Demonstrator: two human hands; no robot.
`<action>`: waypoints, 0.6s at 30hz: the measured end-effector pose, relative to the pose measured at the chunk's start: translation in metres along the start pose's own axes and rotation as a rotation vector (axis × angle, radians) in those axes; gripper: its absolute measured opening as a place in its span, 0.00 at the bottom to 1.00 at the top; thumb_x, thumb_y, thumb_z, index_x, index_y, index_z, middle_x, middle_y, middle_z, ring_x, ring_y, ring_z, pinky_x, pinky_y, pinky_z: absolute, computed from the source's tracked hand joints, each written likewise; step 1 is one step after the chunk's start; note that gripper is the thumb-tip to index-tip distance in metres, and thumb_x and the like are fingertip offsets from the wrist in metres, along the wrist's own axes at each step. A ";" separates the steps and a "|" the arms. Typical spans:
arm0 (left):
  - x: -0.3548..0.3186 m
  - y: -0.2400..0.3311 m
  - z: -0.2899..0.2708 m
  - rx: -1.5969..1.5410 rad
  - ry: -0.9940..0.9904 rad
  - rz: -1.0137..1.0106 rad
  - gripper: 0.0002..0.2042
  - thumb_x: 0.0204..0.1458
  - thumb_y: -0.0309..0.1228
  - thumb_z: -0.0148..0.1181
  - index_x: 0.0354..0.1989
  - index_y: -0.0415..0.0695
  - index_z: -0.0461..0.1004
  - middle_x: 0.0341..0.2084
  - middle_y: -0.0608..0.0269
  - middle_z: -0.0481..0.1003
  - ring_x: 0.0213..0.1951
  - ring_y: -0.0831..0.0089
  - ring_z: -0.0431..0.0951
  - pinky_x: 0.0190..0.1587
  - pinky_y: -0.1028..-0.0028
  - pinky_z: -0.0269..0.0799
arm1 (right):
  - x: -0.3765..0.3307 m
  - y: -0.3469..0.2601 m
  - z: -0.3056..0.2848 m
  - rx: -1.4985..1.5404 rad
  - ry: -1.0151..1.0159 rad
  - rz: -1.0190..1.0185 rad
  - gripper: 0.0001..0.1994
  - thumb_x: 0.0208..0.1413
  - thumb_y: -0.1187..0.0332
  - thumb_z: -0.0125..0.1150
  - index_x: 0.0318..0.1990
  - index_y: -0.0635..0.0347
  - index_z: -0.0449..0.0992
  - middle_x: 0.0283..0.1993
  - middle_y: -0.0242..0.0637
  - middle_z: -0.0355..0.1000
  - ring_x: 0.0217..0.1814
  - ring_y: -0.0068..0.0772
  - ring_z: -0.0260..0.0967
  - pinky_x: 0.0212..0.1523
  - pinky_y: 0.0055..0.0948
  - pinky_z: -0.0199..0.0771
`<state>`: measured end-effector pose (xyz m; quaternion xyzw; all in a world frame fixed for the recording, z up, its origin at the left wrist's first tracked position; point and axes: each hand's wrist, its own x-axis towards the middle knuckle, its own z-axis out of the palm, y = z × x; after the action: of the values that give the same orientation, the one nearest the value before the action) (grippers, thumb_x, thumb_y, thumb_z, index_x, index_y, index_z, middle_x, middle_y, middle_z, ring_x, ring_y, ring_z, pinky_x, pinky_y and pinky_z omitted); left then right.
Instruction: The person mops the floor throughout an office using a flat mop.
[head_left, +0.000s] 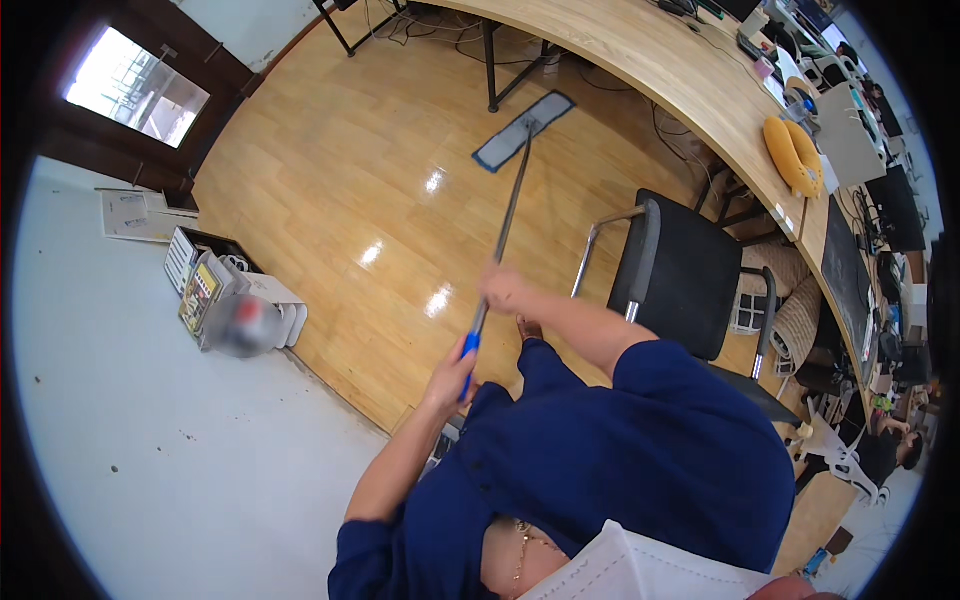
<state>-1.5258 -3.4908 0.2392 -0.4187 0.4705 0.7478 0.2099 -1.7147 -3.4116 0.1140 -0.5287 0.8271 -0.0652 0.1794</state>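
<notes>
With the left hand (452, 375) and right hand (503, 290) clamped on the mop handle (510, 205), its flat head (523, 130), far ahead, risks snagging the bench leg (491, 60) just beyond it.

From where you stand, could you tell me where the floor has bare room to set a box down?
The wood floor between the mop head and the wall is bare. It is crowded by the chair and under the desk, with cables, and at the wall by the stacked boxes. Both hands grip the mop handle.
</notes>
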 end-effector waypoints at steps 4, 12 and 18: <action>-0.130 -0.065 -0.107 0.451 0.083 0.075 0.26 0.52 0.29 0.49 0.61 0.58 0.55 0.13 0.76 0.55 0.13 0.85 0.57 0.16 0.82 0.53 | -0.023 -0.146 0.033 0.271 -0.168 -0.318 0.10 0.33 0.54 0.62 0.19 0.48 0.74 0.23 0.35 0.71 0.30 0.41 0.69 0.32 0.51 0.55; -0.338 0.000 -0.188 0.425 0.231 -0.283 0.28 0.44 0.22 0.54 0.58 0.49 0.61 0.13 0.73 0.61 0.11 0.84 0.59 0.11 0.81 0.55 | -0.025 -0.301 -0.010 0.681 -0.327 -0.679 0.14 0.38 0.54 0.60 0.25 0.53 0.70 0.22 0.36 0.70 0.29 0.43 0.69 0.29 0.40 0.63; -0.269 0.015 -0.169 0.482 0.276 -0.260 0.26 0.42 0.20 0.54 0.54 0.47 0.66 0.13 0.71 0.63 0.11 0.83 0.60 0.11 0.81 0.57 | -0.007 -0.247 0.003 0.669 -0.164 -0.609 0.11 0.36 0.56 0.60 0.20 0.53 0.70 0.20 0.37 0.69 0.27 0.45 0.68 0.26 0.39 0.62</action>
<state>-1.3127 -3.6251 0.4338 -0.5113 0.6008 0.5175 0.3313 -1.5012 -3.5122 0.1866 -0.6640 0.5506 -0.3367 0.3777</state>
